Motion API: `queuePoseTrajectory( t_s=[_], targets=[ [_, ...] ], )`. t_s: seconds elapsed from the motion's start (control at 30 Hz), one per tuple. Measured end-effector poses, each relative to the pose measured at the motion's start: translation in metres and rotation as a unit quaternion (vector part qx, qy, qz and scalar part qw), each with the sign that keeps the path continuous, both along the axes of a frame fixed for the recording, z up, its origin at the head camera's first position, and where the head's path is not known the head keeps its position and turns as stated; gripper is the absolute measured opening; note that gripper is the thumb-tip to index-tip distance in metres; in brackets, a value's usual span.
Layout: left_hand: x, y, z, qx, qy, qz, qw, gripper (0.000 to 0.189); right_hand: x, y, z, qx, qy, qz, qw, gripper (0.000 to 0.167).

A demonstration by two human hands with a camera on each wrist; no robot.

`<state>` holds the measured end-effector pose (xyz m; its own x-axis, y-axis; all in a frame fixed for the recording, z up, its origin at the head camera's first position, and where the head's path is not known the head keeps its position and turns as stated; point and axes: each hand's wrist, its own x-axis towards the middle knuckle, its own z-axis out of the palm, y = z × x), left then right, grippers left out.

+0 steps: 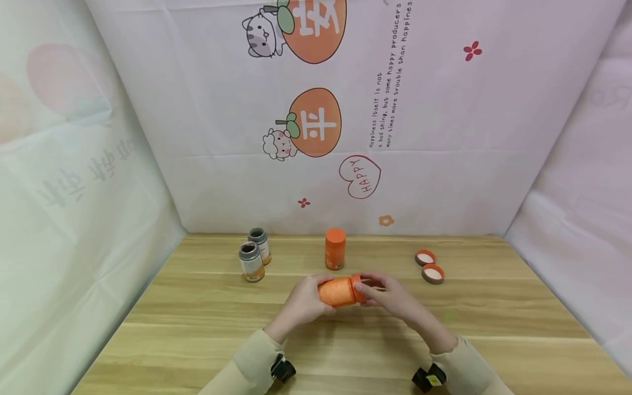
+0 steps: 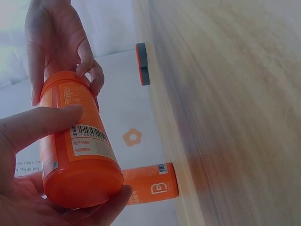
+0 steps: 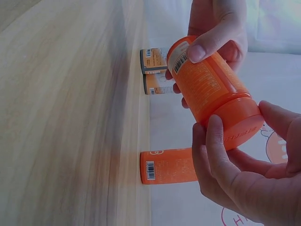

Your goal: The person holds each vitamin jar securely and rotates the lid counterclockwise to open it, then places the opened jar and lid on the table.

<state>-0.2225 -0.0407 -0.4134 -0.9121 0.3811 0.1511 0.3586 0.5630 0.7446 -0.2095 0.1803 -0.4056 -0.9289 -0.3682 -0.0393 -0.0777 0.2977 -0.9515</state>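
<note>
Over the wood table [image 1: 207,323], the left hand [image 1: 306,300] curls round a sideways bottle [image 1: 337,292] and the right hand [image 1: 392,297] pinches its cap [image 3: 240,123], fingers bent (imo steady the bottle, twist only the cap).

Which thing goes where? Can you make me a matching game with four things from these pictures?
1. Left hand
2. Loose caps
3. Right hand
4. Grey jars

A. standing with open tops
B. gripping the held bottle by its cap
C. on the table's right side, insides up
D. gripping that bottle's body

Pairs: 1-D, 2-C, 3-B, 4-A
</note>
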Motion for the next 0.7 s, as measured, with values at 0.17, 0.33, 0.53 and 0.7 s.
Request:
queuePoseTrajectory(
  t_s=[0.17,0.33,0.53,0.7],
  targets=[
    [0.000,0.000,0.000,0.006,-0.018,-0.003,0.9998,0.063,-0.001,0.003,0.001,-0.016,-0.022,0.012,0.9996,0.061],
    [-0.001,-0.002,-0.001,0.019,-0.035,-0.010,0.9992,0.063,-0.003,0.006,0.001,-0.033,-0.031,0.036,0.9983,0.060],
    [-0.003,-0.003,-0.002,0.033,-0.058,-0.022,0.9975,0.062,-0.005,0.009,0.002,-0.021,-0.007,0.058,0.9981,0.058],
    [-0.006,-0.003,-0.005,0.041,-0.077,-0.027,0.9958,0.062,-0.006,0.012,0.003,-0.007,0.016,0.061,0.9980,0.057]
  ],
)
